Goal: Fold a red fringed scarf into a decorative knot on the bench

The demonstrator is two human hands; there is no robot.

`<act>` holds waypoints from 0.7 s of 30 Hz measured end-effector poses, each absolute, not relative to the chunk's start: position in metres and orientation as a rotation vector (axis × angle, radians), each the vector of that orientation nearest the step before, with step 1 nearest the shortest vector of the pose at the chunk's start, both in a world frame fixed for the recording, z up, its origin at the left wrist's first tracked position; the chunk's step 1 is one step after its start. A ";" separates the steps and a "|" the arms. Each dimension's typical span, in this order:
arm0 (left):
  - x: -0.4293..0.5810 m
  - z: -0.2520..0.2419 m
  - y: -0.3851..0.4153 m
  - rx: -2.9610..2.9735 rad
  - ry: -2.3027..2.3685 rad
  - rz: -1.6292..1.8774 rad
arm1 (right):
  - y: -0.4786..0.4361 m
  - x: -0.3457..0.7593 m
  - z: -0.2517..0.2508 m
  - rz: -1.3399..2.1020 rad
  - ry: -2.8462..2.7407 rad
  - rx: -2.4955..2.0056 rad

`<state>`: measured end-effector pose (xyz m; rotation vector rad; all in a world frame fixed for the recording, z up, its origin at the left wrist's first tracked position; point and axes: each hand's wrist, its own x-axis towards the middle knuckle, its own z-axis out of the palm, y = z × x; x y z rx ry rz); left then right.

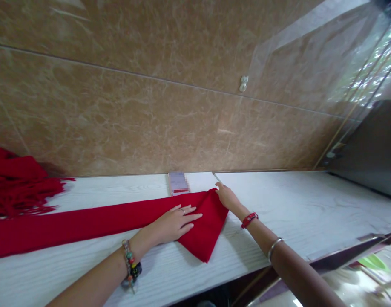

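A long red scarf [70, 224] lies stretched across the white wood-grain counter [294, 209], its right end folded into a triangle [206, 232]. My left hand [174, 221] rests flat on the fold with fingers spread; a ring and a bead bracelet show. My right hand [225, 196] touches the upper right corner of the triangle, fingers pinched at the cloth's edge. A red band and a metal bangle sit on that wrist.
A bunched fringed red scarf [16, 183] lies at the far left by the wall. A small blurred card [178, 183] sits behind the fold. A brown marble wall [150, 106] backs the counter. A dark appliance [371, 153] stands at right.
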<state>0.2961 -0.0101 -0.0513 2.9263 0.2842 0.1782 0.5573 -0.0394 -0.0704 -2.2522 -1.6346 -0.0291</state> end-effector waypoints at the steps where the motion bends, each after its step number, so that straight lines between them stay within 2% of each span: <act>1: 0.295 -0.050 -0.011 2.926 0.283 0.164 | -0.040 0.557 -0.069 -0.034 -1.659 -2.233; 8: 0.292 -0.044 -0.013 2.910 0.250 0.101 | -0.041 0.545 -0.063 -0.299 -1.938 -1.869; 14: 0.292 -0.040 -0.013 2.904 0.210 -0.009 | -0.041 0.540 -0.076 -0.091 -2.125 -2.006; 21: 0.289 -0.042 -0.013 2.948 0.183 0.047 | -0.047 0.536 -0.064 -0.098 -2.009 -1.996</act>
